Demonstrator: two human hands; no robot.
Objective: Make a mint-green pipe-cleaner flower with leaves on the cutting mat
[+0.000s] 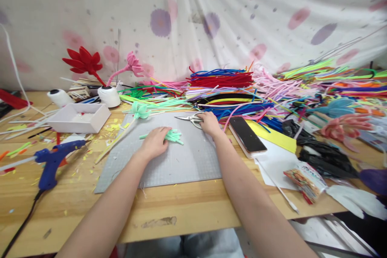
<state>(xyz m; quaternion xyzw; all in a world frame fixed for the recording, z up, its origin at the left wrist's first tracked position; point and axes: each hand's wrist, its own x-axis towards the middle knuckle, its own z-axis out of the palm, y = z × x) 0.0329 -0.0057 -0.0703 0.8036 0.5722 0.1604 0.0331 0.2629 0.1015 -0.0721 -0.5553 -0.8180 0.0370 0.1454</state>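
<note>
My left hand (156, 142) is closed over a small bunch of mint-green pipe cleaner pieces (174, 136) on the grey cutting mat (187, 161). Their ends stick out on both sides of the fingers. At the mat's back right edge, my right hand (209, 123) has its fingers on the handles of a pair of scissors (190, 118), whose blades point left. A mint-green pipe cleaner flower (140, 110) on a pale stem lies along the mat's left side.
A blue glue gun (53, 161) and a white box (79, 118) stand on the left. Bundles of coloured pipe cleaners (223, 78) line the back. A phone (248, 134), a snack packet (306, 181) and a black plastic bag (326, 157) lie on the right.
</note>
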